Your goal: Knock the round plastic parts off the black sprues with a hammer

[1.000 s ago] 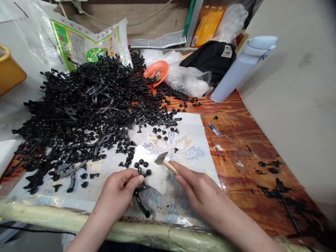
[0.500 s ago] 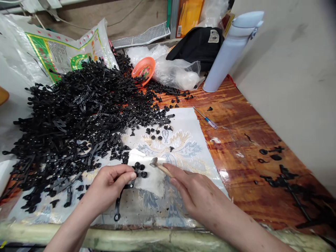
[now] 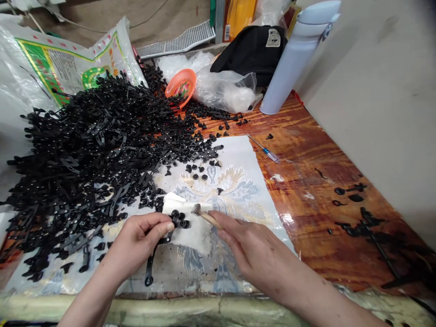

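Observation:
My left hand (image 3: 145, 236) pinches a black plastic part (image 3: 168, 236) between thumb and forefinger; a long black arm of it hangs down toward the table's front edge. Several round black pieces (image 3: 180, 220) cluster just beyond my fingertips, over a white pad (image 3: 194, 238). My right hand (image 3: 245, 245) is closed around the wooden handle of a small hammer (image 3: 204, 215). Its metal head points left, a little apart from the round pieces. A patterned cloth (image 3: 235, 200) under clear plastic lies beneath both hands.
A large heap of black parts (image 3: 102, 136) covers the left side. Behind stand an orange dish (image 3: 182, 86), a black cap (image 3: 252, 52) and a pale blue bottle (image 3: 296, 59). A screwdriver (image 3: 270, 155) and loose black pieces (image 3: 356, 198) lie at right.
The whole view has shifted slightly, moving the scene a little left. Both hands keep their grips, and the round black pieces now appear closer together at my left fingertips.

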`<state>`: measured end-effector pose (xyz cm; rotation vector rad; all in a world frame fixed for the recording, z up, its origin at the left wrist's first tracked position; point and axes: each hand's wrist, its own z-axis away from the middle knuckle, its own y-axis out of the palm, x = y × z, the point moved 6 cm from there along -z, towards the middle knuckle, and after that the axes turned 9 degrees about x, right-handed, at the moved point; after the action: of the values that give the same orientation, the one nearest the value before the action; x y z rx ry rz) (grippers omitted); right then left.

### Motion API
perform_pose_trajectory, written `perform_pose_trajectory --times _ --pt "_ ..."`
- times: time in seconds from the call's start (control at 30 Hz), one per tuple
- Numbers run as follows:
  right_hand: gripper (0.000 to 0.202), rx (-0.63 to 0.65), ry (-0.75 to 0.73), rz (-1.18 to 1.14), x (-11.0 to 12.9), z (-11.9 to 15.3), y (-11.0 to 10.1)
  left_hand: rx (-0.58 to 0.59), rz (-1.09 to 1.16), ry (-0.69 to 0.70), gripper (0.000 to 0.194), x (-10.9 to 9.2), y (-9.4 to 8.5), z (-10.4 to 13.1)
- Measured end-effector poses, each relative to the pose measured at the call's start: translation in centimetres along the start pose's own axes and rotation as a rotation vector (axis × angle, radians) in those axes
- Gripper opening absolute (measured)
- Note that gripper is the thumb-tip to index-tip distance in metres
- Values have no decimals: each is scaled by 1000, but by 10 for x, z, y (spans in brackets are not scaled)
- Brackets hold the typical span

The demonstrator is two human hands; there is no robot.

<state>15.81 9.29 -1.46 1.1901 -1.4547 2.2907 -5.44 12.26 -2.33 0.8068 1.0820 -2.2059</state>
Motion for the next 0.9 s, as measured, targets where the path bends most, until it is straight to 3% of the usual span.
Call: perform_pose_trajectory --times 0.3,0.73,0.9 --pt "47 -18 -13 21 1 0 -1 -65 17 24 28 -6 -2 2" --pt "43 -3 -5 2 1 1 -4 17 -10 -21 29 -10 5 0" --pt "38 13 -110 -75 18 -3 -17 36 5 -34 32 -8 8 0"
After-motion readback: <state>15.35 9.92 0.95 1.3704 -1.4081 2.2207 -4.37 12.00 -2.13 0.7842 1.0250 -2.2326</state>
